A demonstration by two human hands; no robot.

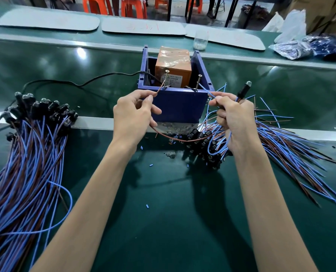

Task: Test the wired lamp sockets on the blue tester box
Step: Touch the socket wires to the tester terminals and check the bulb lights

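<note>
Pinching a brown lead [159, 90] between thumb and forefinger, the worker's left hand [133, 114] brought its bare tip up to one screw [166, 78] on the front rim of the blue tester box [179, 107] at the centre of the frame. The right hand [235, 122] was clamped on the matching blue lead [205, 90], which ran to a second screw [199, 81]. Its curled fingers also gripped the black lamp socket [241, 93], held upright just right of the box with its bulb [248, 83] on top. Whether the bulb was lit could not be told.

The leads looked thin, light and limp, so a hold close to the stripped end probably gave the best control of the tip. The socket body appeared small and hard, a sound place to grip, while the clear bulb was likely fragile and best left untouched.

One heap of wired sockets [43, 108] lay at the left of the frame. Another heap [202, 142] sat below the box at centre right, with its wires fanning out across the green bench [163, 213].
</note>
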